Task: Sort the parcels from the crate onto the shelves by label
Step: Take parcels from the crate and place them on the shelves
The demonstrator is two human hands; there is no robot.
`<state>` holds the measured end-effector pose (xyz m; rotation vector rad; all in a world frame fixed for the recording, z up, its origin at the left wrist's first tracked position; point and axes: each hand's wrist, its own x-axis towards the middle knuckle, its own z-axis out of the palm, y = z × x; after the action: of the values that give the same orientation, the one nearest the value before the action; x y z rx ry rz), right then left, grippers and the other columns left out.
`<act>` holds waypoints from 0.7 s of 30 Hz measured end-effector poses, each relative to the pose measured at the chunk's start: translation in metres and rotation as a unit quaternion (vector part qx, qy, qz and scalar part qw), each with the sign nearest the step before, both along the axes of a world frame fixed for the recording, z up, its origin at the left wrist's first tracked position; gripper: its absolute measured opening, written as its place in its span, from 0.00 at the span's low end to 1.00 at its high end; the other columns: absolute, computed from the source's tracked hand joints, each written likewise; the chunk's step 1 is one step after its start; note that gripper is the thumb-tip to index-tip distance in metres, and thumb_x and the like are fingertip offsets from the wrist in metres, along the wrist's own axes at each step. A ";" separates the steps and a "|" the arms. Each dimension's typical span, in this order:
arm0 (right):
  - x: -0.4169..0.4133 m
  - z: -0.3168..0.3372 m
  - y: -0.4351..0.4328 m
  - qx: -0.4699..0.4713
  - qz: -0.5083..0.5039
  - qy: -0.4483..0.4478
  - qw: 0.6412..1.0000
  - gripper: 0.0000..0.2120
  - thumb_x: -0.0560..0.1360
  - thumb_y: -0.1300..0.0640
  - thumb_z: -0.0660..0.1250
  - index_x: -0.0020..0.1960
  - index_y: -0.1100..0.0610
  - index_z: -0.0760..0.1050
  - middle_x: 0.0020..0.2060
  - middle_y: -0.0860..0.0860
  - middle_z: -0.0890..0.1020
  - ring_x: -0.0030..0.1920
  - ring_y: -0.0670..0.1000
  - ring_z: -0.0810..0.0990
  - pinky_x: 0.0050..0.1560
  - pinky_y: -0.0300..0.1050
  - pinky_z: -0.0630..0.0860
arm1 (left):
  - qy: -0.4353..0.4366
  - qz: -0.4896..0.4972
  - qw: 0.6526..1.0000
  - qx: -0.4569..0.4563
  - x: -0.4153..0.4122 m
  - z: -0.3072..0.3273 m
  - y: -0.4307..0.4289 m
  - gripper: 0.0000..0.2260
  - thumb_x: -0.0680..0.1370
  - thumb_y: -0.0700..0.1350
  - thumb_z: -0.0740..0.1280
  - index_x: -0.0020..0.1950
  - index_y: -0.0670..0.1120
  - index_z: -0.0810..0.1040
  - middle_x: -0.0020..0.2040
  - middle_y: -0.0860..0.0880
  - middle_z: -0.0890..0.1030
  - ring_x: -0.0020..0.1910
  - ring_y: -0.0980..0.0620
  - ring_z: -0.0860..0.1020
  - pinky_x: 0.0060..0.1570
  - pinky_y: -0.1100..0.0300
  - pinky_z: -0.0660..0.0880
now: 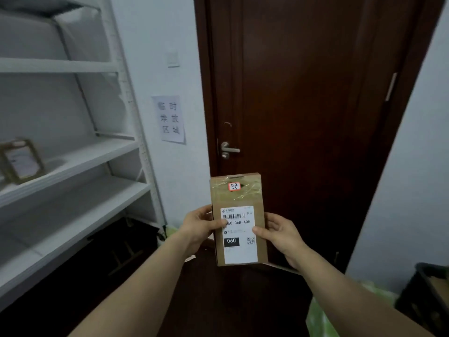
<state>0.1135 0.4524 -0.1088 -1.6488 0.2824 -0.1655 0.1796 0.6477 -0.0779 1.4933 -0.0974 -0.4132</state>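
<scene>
Brown cardboard fills the near centre of my view: a flat, oblong parcel (237,198) held upright in mid-air, its printed face turned to the camera. The left hand (198,228) grips its left edge and the right hand (283,237) its right edge. On both, the fingers (261,231) curl around the box with the thumbs pressed on the front. I judge it is held this way so the markings can be read before a shelf is chosen.

A white shipping label (240,250) covers the lower half, with a barcode, a code ending 60-06B-A05 and a black block reading 060. Above it, under glossy tape, sits a small red-edged sticker (234,186) handwritten 3-2-5, likely the shelf address.

Low on the right, a dark crate (424,295) stands on the floor, partly out of frame. To the left, white shelves (80,161) rise in tiers, well apart from the parcel. One blurred box (21,162) stands on the middle tier.

Behind the parcel is a dark wooden door (303,93) with a metal handle (229,150). A paper notice (170,119) hangs on the pale wall beside it.
</scene>
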 end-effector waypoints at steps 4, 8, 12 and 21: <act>0.015 0.006 0.049 -0.005 0.039 -0.003 0.999 0.26 0.71 0.67 0.72 0.67 0.63 0.70 0.57 0.54 0.78 0.52 0.42 0.77 0.46 0.30 0.75 | 0.009 0.036 0.999 -0.010 0.002 0.004 0.052 0.17 0.71 0.29 0.71 0.58 0.41 0.77 0.51 0.40 0.83 0.49 0.42 0.82 0.47 0.51 0.80; 0.028 0.008 0.083 -0.009 0.061 -0.008 0.998 0.25 0.70 0.70 0.72 0.65 0.64 0.70 0.55 0.57 0.79 0.43 0.38 0.77 0.35 0.27 0.75 | 0.013 0.072 0.997 -0.019 0.003 0.006 0.091 0.17 0.71 0.33 0.72 0.59 0.40 0.77 0.48 0.42 0.85 0.46 0.45 0.84 0.40 0.57 0.80; 0.037 0.012 0.116 -0.005 0.095 0.002 0.995 0.24 0.71 0.69 0.71 0.65 0.62 0.70 0.52 0.53 0.79 0.41 0.38 0.77 0.32 0.28 0.74 | 0.005 0.105 0.994 -0.021 0.002 0.007 0.124 0.18 0.71 0.33 0.72 0.60 0.39 0.77 0.49 0.41 0.84 0.49 0.44 0.83 0.50 0.51 0.80; 0.046 0.022 0.172 -0.024 0.154 -0.005 0.988 0.19 0.70 0.66 0.73 0.58 0.58 0.74 0.50 0.53 0.80 0.45 0.42 0.78 0.36 0.31 0.75 | -0.003 0.150 0.989 -0.006 -0.010 0.010 0.180 0.14 0.74 0.37 0.70 0.60 0.41 0.78 0.51 0.42 0.84 0.51 0.43 0.82 0.56 0.47 0.78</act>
<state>0.1594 0.6241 -0.0873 -1.7159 0.0135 0.0541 0.1695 0.8277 -0.0682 1.4696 0.1187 -0.1648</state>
